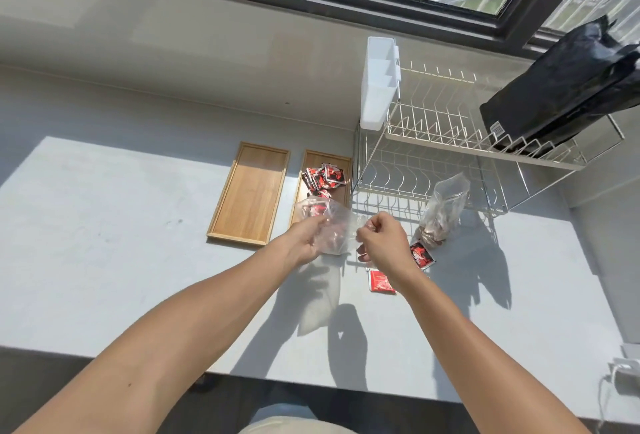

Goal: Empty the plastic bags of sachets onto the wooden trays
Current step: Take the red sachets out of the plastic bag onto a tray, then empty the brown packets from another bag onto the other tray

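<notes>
Two wooden trays lie side by side on the grey counter. The left tray (248,193) is bare. The right tray (312,159) holds a pile of red-and-black sachets (323,176). Above its near end I hold a clear plastic bag (334,225), which looks nearly empty. My left hand (306,239) grips its left side and my right hand (384,243) pinches its right edge. A second clear bag (443,210), filled with brownish sachets, stands upright to the right. Two red sachets lie loose on the counter, one (421,255) by my right hand and one (380,281) under my right wrist.
A white wire dish rack (450,156) stands right of the trays, with a white plastic holder (377,83) on its corner and a black bag (568,87) on its upper shelf. A window runs along the back. The counter's front edge is near my body.
</notes>
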